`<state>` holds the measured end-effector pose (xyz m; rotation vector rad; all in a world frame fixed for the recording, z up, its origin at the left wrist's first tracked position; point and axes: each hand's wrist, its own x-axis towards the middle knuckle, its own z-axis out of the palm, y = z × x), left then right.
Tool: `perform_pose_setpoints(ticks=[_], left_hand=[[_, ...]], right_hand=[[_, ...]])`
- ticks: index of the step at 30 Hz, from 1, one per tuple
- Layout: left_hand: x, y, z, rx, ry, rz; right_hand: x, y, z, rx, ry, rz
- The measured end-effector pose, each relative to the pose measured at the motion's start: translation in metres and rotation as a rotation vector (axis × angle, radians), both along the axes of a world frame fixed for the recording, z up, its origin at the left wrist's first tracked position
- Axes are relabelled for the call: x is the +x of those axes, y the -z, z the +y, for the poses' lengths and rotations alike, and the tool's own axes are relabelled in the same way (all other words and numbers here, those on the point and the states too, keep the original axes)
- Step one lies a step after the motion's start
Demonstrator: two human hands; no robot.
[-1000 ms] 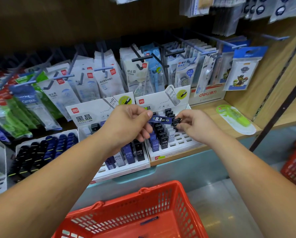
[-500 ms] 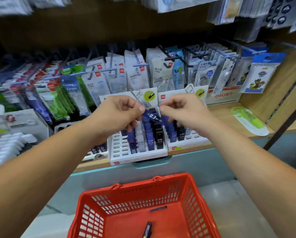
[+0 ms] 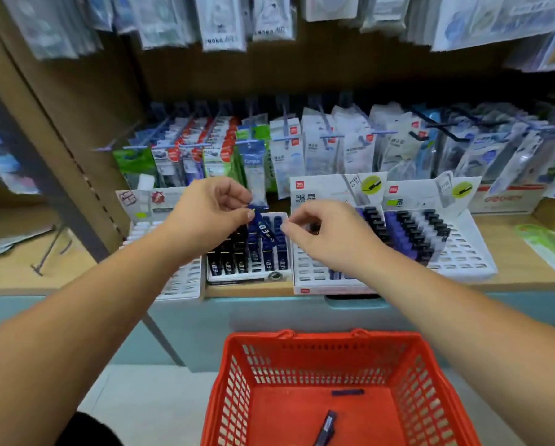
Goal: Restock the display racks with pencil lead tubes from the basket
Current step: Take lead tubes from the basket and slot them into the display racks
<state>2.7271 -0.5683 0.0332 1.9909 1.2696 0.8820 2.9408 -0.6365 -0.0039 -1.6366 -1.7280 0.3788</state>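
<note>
While the left hand (image 3: 215, 214) pinches the top of a dark blue plastic pencil lead tube (image 3: 264, 231), the right hand (image 3: 330, 235) curls just beside it; whether it grips the tube I cannot tell. The tube hangs tilted over a white slotted display rack (image 3: 237, 279) of black and blue tubes. Below, a red plastic mesh basket (image 3: 237, 381) holds two more dark tubes (image 3: 327, 424).
</note>
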Motion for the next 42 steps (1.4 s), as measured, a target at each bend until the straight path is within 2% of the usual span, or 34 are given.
perform_pose_setpoints(ticks=[4, 8, 13, 16, 29, 34, 36, 39, 42], left_hand=[[-0.012, 0.023, 0.019, 0.033, 0.008, 0.155], [-0.016, 0.041, 0.035, 0.024, 0.076, 0.234], [-0.016, 0.06, 0.048, 0.035, 0.131, 0.272], [-0.011, 0.064, 0.049, 0.041, 0.145, 0.249], [-0.018, 0.062, 0.044, 0.078, 0.221, 0.348], [-0.009, 0.065, 0.041, 0.334, 0.255, 0.517], [-0.006, 0.062, 0.037, 0.376, 0.243, 0.579], [-0.003, 0.064, 0.029, 0.346, 0.197, 0.714], [-0.009, 0.075, 0.015, 0.385, 0.201, 0.7]], right_hand=[[-0.007, 0.014, 0.011, 0.069, -0.021, -0.258], [-0.002, 0.032, 0.027, 0.027, -0.044, -0.519], [-0.003, 0.051, 0.036, -0.045, -0.094, -0.638], [-0.007, 0.057, 0.038, -0.017, -0.075, -0.7], [-0.005, 0.063, 0.043, 0.176, -0.093, -0.689], [-0.008, 0.053, 0.025, 0.426, -0.12, -0.671], [-0.013, 0.051, 0.006, 0.48, -0.108, -0.636], [-0.016, 0.058, -0.031, 0.454, -0.082, -0.563], [-0.006, 0.076, -0.07, 0.312, -0.081, -0.445]])
